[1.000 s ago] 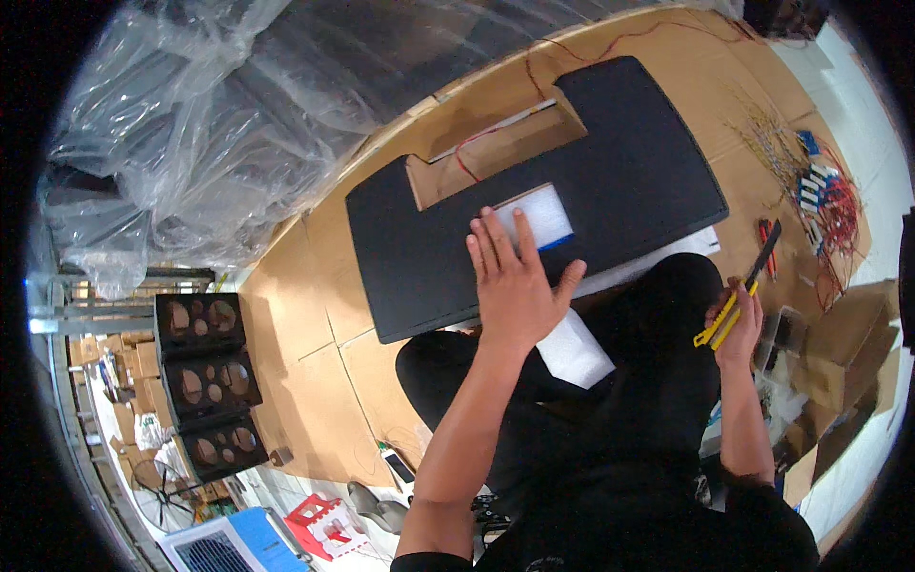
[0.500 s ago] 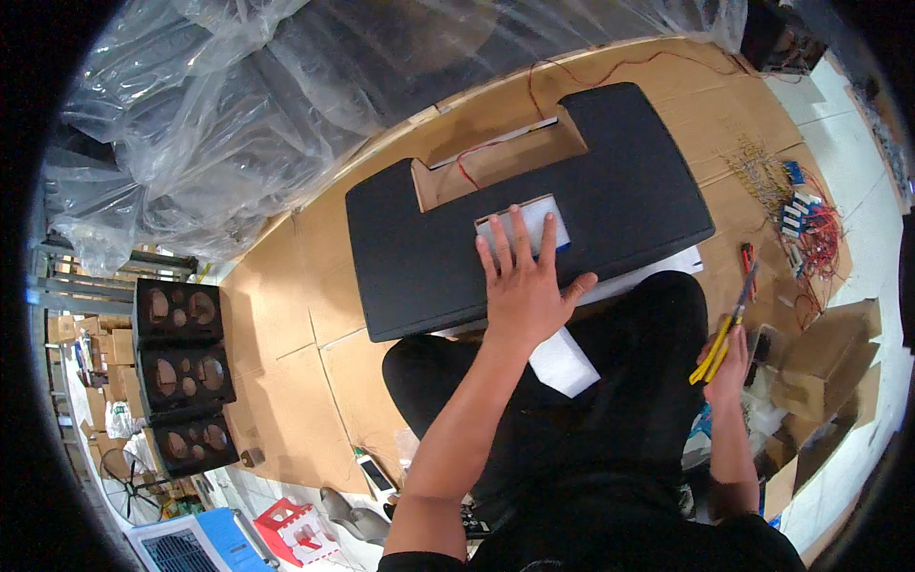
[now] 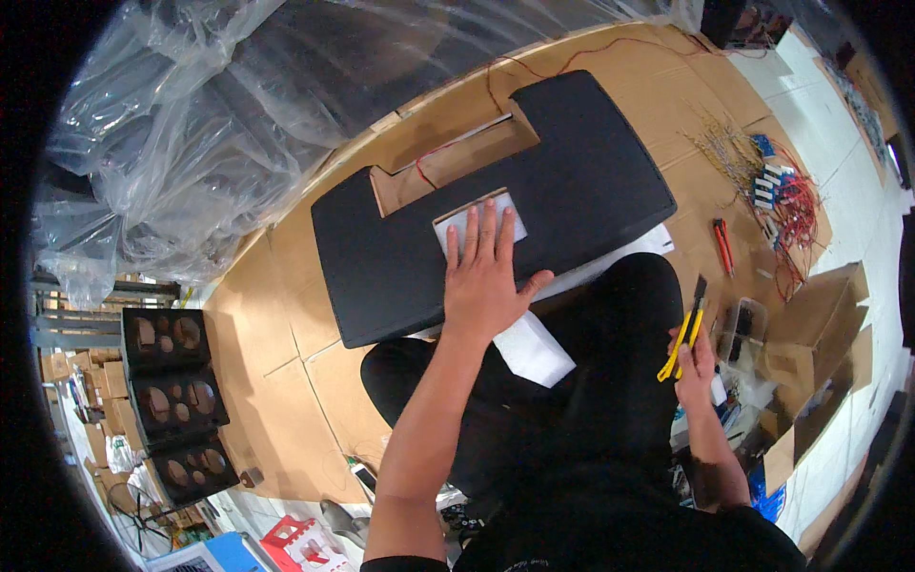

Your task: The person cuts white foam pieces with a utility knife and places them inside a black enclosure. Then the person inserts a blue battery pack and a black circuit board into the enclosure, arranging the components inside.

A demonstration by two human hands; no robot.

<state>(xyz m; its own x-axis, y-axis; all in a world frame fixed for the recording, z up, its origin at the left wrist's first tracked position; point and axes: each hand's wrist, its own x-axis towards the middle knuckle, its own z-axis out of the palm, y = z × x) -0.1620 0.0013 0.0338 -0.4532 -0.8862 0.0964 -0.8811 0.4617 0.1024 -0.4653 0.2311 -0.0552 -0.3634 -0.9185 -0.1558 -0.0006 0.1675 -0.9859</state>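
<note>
In front of me lies a large black box (image 3: 591, 181) with a deep notch in its far side, bare wood-brown inside. A white foam piece (image 3: 518, 227) fills a small rectangular opening in its top. My left hand (image 3: 486, 286) rests flat on that foam, fingers stretched out. My right hand (image 3: 698, 374), off to the right beside my knee, is closed round a yellow utility knife (image 3: 693, 331) with its dark blade pointing up. Another white foam strip (image 3: 536, 351) lies across my lap, below my left wrist.
A red utility knife (image 3: 724, 248) and a bundle of red wires (image 3: 799, 214) with small blue-and-white parts lie at right. Nearer stands an open cardboard box (image 3: 810, 329). Black panels with round holes (image 3: 174, 400) stand at left. Clear plastic sheeting (image 3: 219, 124) hangs behind.
The view has shifted, so the scene sits farther left. My left hand stays on the foam. The knife in my right hand has turned more upright.
</note>
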